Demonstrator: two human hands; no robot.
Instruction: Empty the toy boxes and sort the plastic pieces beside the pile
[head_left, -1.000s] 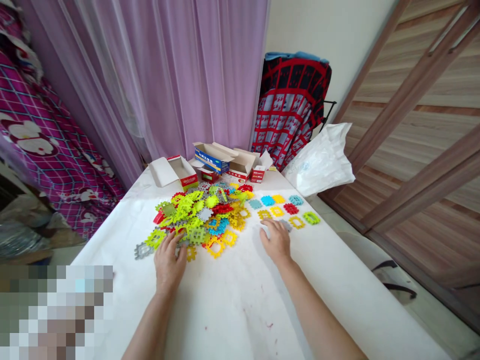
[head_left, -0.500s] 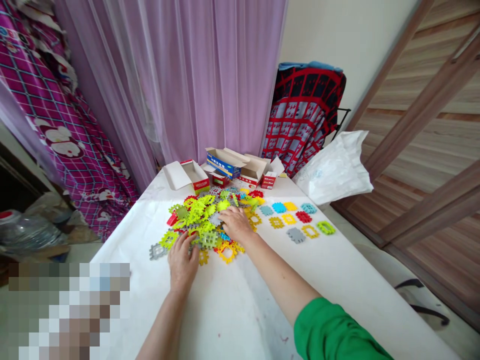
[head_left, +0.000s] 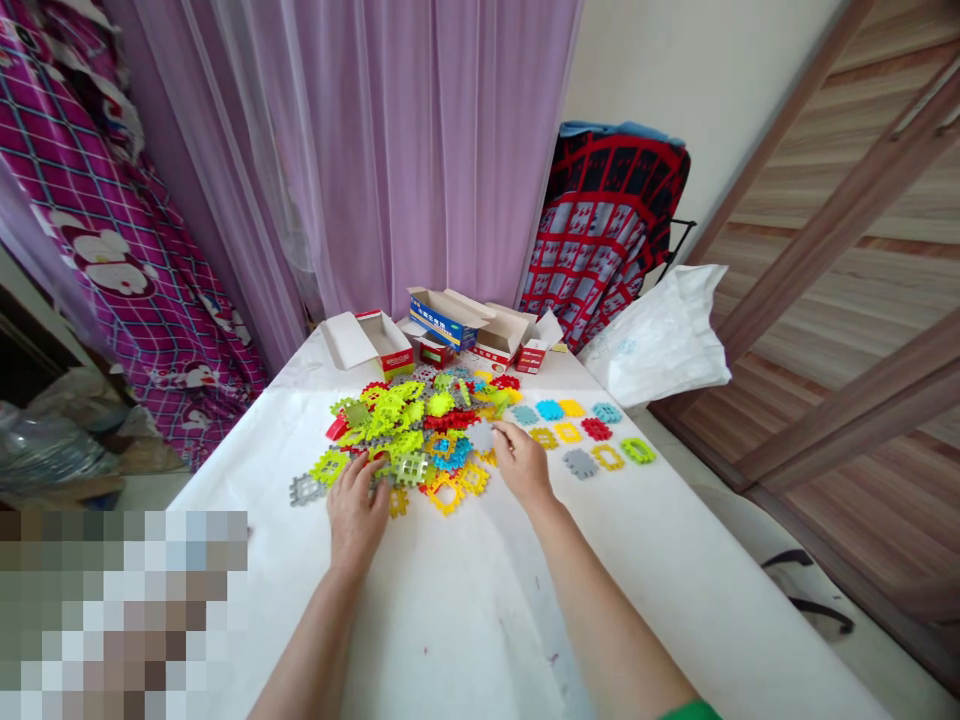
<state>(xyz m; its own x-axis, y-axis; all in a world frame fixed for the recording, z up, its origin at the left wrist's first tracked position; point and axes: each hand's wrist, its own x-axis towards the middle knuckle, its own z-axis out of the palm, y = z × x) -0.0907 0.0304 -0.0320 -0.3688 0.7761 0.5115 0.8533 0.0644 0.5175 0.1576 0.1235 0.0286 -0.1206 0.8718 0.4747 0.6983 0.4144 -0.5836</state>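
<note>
Well, the right hand (head_left: 523, 460) pinches a grey tile (head_left: 480, 435) at the right edge of the pile (head_left: 394, 408), the left hand (head_left: 358, 507), fingers apart, touches its near side, and loose tiles (head_left: 597, 429) sit spaced right of it, seemingly so each shows.

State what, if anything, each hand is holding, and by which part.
The right hand pinches a pale grey piece by its right-hand edge. The left hand rests at the near edge of the pile; whether it grips anything cannot be told.
</note>
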